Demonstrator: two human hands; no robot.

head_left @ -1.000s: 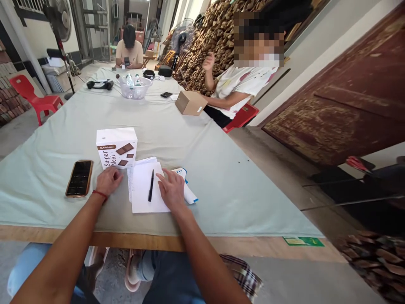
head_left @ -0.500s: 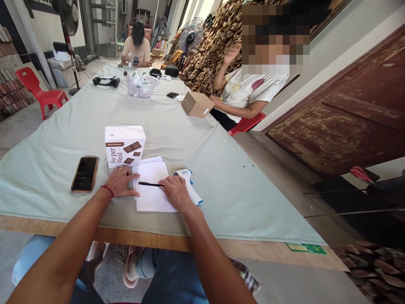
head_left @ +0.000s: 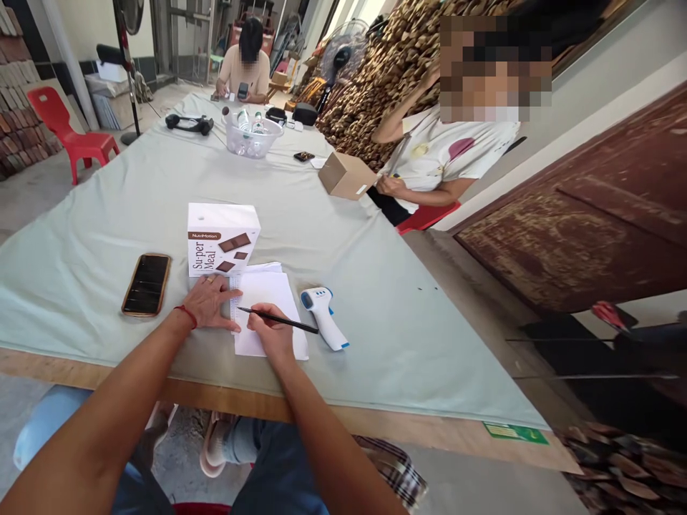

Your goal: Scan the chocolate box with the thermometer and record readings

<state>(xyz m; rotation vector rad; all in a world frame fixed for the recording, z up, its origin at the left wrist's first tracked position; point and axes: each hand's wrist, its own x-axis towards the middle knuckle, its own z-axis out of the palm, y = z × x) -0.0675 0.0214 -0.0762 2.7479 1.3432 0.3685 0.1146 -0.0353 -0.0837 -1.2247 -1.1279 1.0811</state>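
Note:
My right hand (head_left: 273,333) grips a black pen (head_left: 279,321), its tip on the left part of a white sheet of paper (head_left: 268,297). My left hand (head_left: 209,304) lies flat with fingers spread, pressing the paper's left edge. A white "Super Meal" box (head_left: 222,239) stands just behind my left hand. A white and blue infrared thermometer (head_left: 325,317) lies right of the paper. A phone (head_left: 147,283) in a brown case lies face up to the left.
A pale green cloth (head_left: 348,272) covers the long table. A person sits at the right side by a cardboard box (head_left: 346,175). Farther back are a clear bowl of bottles (head_left: 251,136) and another seated person (head_left: 245,66). A red chair (head_left: 67,136) stands left.
My right hand picked the pen up off the paper and now holds it with the tip on the sheet. My left hand slid onto the paper's edge. The thermometer is uncovered.

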